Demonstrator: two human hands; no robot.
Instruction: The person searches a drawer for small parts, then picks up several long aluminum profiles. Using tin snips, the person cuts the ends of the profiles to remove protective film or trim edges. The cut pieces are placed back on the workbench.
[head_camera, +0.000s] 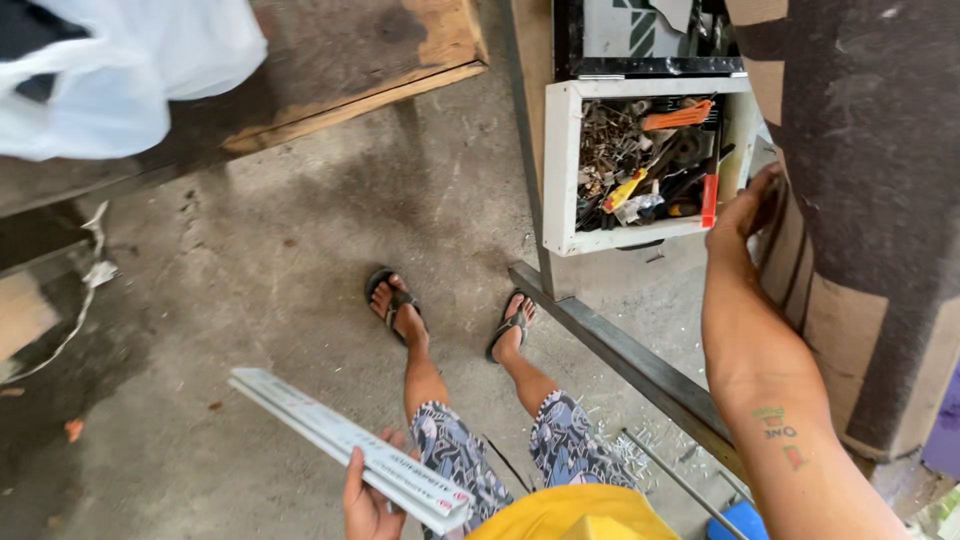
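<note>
My left hand (368, 492) grips a long flat white bar (330, 440) with printed markings, held low over the concrete floor and pointing up-left. My right hand (745, 215) reaches forward to the right side of an open white drawer (560, 150). The drawer is full of mixed tools and metal bits, among them orange-handled and yellow-handled ones. Fingertips of my right hand are hidden behind the drawer's edge and a brown cardboard-like surface (860, 200). My sandalled feet (400, 305) stand on the floor below.
A wooden board (340, 70) lies at the top, with a white plastic bag (110, 70) at top left. A dark steel bar (620, 350) runs diagonally by my right foot. Metal shavings and a thin rod (680, 480) lie near it. A blue object (740, 520) sits at the bottom.
</note>
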